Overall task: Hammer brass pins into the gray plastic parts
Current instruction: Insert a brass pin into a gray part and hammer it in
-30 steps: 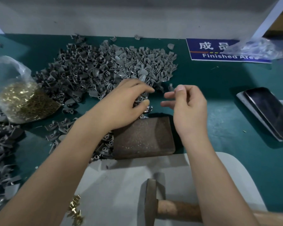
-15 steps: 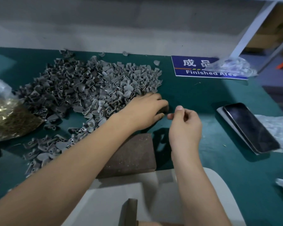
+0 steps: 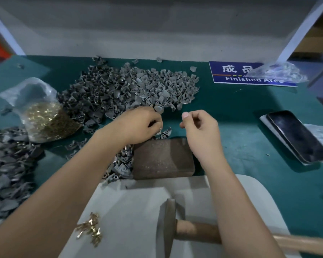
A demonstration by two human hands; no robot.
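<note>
Part selection at the block; hammer idle at lower frame.

The left hand (image 3: 140,125) is curled at the near edge of the heap of gray plastic parts (image 3: 131,88) at centre frame, its grip closed on one gray part (image 3: 165,132) just above the brown block (image 3: 163,159). The right hand (image 3: 201,130) hovers beside it, thumb and forefinger pinched narrow; whether a pin sits between them cannot be told. Loose brass pins (image 3: 90,229) lie on the pale board (image 3: 138,211) at lower centre; more fill a clear bag (image 3: 43,116) at left on the green desk (image 3: 231,112). The hammer (image 3: 177,226) rests unheld. Judgement: the parts are light, rigid and small, best pinched by their flat flanks; the pins are thin, slippery and liable to bend, best held low on the shank.
</note>
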